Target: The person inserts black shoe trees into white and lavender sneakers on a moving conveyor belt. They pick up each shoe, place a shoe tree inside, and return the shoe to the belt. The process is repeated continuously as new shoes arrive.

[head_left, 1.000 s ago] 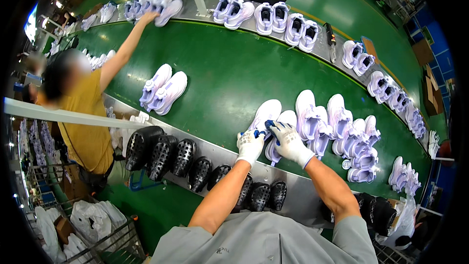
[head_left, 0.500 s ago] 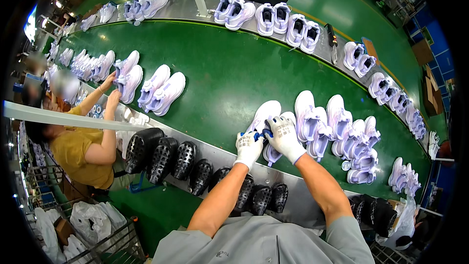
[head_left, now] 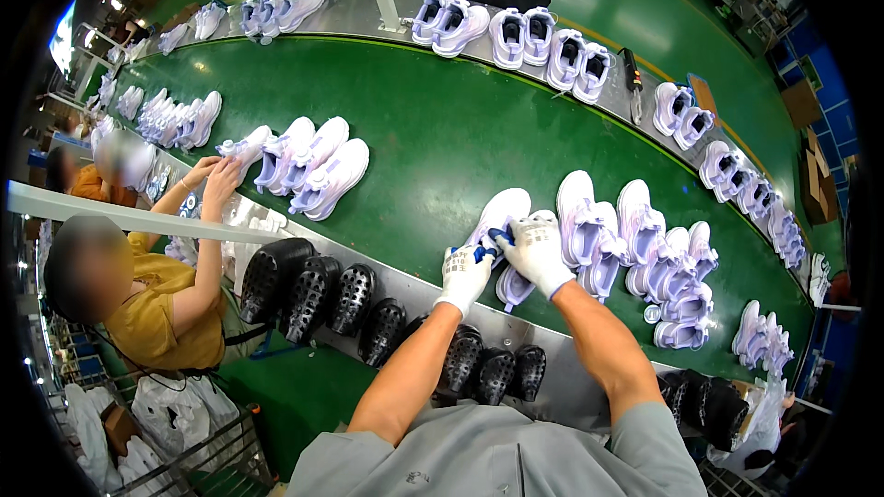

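Note:
White gloves with blue fingertips cover both my hands. A white and lavender sneaker (head_left: 506, 206) lies on the green table with its toe pointing away from me. My left hand (head_left: 465, 274) is closed at the near left of its opening. From the right, my right hand (head_left: 536, 249) reaches over the same sneaker, its blue thumb and finger tips bent in around the tongue and lace area. Between them the hands hide most of the opening and whatever they pinch there. Under my right wrist the heel of a second sneaker (head_left: 514, 289) shows.
More sneakers (head_left: 635, 239) stand close on my right. Several black perforated shoe lasts (head_left: 354, 299) line the metal edge before me. A co-worker in a yellow top (head_left: 166, 290) handles a sneaker (head_left: 247, 149) at left. Finished-looking pairs (head_left: 520, 37) line the far metal ledge.
My right hand's fingertips have shifted slightly and show more clearly, while both hands stay at the same sneaker. At left, the co-worker's sneakers have moved right, beside the others; one stays at their hands.

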Demonstrator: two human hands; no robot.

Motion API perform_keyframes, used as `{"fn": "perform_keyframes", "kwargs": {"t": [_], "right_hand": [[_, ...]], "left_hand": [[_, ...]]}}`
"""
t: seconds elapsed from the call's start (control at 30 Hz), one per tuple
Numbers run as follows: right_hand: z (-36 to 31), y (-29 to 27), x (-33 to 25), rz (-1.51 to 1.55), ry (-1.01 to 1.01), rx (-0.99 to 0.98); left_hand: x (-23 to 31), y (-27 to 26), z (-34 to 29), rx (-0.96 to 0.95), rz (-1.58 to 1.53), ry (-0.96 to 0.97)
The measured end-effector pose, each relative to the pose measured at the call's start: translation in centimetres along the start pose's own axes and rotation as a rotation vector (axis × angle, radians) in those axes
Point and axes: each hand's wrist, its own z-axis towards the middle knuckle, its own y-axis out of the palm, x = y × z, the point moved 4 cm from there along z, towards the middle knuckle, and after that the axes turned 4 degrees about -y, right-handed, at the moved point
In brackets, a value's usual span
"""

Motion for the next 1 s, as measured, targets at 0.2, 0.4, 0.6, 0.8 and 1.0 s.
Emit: {"fn": "perform_keyframes", "kwargs": {"t": [0.2,0.4,0.6,0.8,1.0], "right_hand": [[-0.7,0.0,-1.7,-0.229,-0.098,0.032],[0.2,-2.0,-2.6,-0.147,-0.073,-0.035],[0.0,0.3,-2.2,-0.150,-0.103,0.064],[0.0,-1.9,-2.9,-0.149,-0.011,-0.042],[-0.3,0.4,-2.4,-0.062,-0.178,0.081]], "left_hand": [[-0.8,0.6,0.1,0.107,-0.014,0.059],[-1.4,0.4,0.2,0.096,0.035,0.026],[-0.5,1.0,-0.2,0.026,0.059,-0.020],[-0.7,0.2,-0.8,0.053,-0.027,-0.059],[-1.6,0.5,-0.8,0.071,-0.046,-0.022]]}}
